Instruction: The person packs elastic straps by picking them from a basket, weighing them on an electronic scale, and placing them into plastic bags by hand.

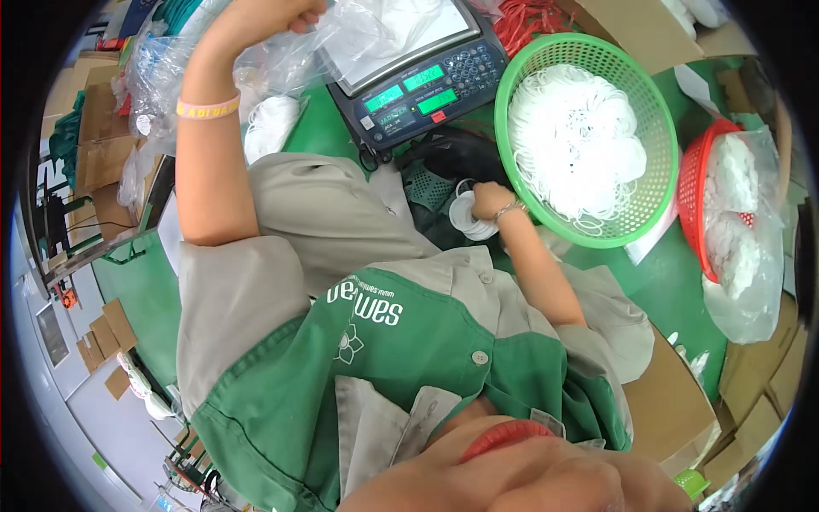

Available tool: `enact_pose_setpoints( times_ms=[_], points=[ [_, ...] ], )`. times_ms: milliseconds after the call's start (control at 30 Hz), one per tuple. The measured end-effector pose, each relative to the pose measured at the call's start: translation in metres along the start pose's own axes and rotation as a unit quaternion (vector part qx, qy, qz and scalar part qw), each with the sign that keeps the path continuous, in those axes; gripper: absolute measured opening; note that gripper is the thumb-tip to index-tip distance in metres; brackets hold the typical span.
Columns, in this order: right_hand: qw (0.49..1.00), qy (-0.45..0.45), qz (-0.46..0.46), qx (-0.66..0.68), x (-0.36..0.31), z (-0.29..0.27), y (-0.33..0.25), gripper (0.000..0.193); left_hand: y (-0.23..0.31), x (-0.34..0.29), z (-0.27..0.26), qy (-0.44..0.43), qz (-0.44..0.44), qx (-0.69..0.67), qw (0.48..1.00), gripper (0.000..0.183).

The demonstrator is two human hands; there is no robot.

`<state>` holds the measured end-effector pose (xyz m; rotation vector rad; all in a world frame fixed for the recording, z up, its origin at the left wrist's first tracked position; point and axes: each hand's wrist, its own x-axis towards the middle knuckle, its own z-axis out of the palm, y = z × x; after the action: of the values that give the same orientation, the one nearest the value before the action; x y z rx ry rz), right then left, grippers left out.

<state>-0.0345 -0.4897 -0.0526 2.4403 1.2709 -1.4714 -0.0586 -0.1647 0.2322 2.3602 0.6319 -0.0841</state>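
1. Green and grey work shirt point(375, 341) fills the bottom of the view, closest thing to the camera, with the person's forearms coming up out of it.
2. Right hand point(490, 203) is curled shut around a small bundle of white elastic loops point(469, 220), pinching them just above the lap, right next to the near rim of the green basket. There's a thin bracelet on that wrist.
3. The green plastic basket point(529, 68) sits just past that hand on the green tabletop point(674, 290) and it's piled with more of the same white loops.
4. Off to the right of it there's a red basket point(695, 171) with a clear plastic bag point(751, 282) of white stuff spilling over its edge.
5. Left arm goes way up, pink wristband on it. The left hand point(294, 15) is closed in a fist, gripping the top of a clear plastic bag point(358, 38) that looks like it has white loops inside.
6. That bag hangs over the pan of a digital weighing scale point(426, 81) with lit green displays and a keypad; can't tell if it actually rests on the pan.
7. Further back: cardboard boxes point(98, 128) on the left and some red cords point(529, 19) at the top edge.
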Motion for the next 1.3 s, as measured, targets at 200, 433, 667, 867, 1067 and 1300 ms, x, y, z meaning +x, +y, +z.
enact_pose_setpoints(
  times_ms=[200, 433, 667, 867, 1067, 1300],
  points=[
    [0.986, 0.134, 0.08, 0.052, 0.012, 0.035, 0.0, 0.037, -0.097, 0.051, 0.055, -0.067, 0.087, 0.385, 0.916, 0.04],
    [0.979, 0.189, 0.032, 0.075, 0.019, 0.05, 0.006, 0.028, -0.088, 0.105, 0.074, 0.07, 0.111, 0.286, 0.949, 0.037],
    [0.993, 0.115, 0.008, 0.025, 0.004, 0.016, 0.005, 0.033, -0.144, 0.155, 0.078, 0.091, 0.024, 0.294, 0.951, 0.03],
    [0.995, 0.096, -0.02, -0.032, 0.003, 0.002, -0.006, 0.029, -0.162, 0.2, 0.064, 0.012, 0.11, 0.228, 0.967, 0.03],
    [0.975, 0.179, -0.11, 0.078, -0.01, -0.036, -0.024, 0.03, -0.117, 0.21, 0.111, -0.054, 0.127, 0.329, 0.934, 0.029],
    [0.949, 0.221, -0.205, 0.096, -0.015, -0.052, -0.042, 0.023, -0.194, 0.224, 0.132, -0.018, 0.027, 0.242, 0.97, 0.037]
  ],
)
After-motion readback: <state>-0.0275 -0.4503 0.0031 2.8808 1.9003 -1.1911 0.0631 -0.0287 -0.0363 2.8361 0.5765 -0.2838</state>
